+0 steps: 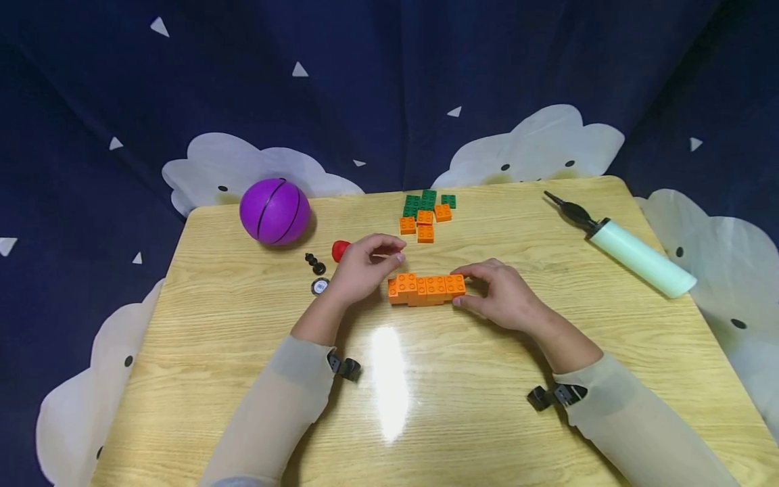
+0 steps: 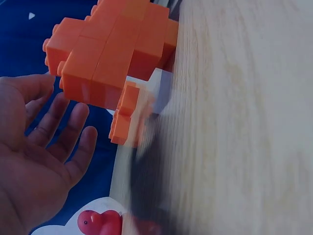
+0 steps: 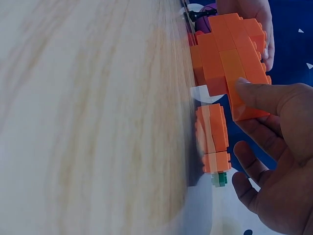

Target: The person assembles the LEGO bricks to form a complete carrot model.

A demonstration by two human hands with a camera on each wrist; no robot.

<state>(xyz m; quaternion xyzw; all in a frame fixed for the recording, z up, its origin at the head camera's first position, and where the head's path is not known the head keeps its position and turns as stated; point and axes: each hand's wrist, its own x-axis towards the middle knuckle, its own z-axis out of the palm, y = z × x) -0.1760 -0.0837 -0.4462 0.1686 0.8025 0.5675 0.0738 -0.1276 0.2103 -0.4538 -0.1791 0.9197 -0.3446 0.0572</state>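
Note:
A long block of joined orange toy bricks [image 1: 435,289] stands on the wooden table between the two hands. My right hand [image 1: 502,297] pinches its right end; in the right wrist view the thumb [image 3: 259,95] lies on the side of the end brick, the lower fingers loosely bent. By the block's left end, my left hand [image 1: 365,267] holds nothing, and its relaxed fingers [image 2: 73,127] appear just off the bricks. Behind the block lie several loose orange bricks [image 1: 425,234] and green bricks [image 1: 429,199].
To the left are a purple ball [image 1: 275,212] with black lines, a black chess piece [image 1: 315,264], a round chip [image 1: 319,286] and a red toy [image 1: 340,251] partly behind my left hand. A pale green hand pump [image 1: 642,257] lies at the right. A dark curtain [image 1: 377,88] hangs behind the table.

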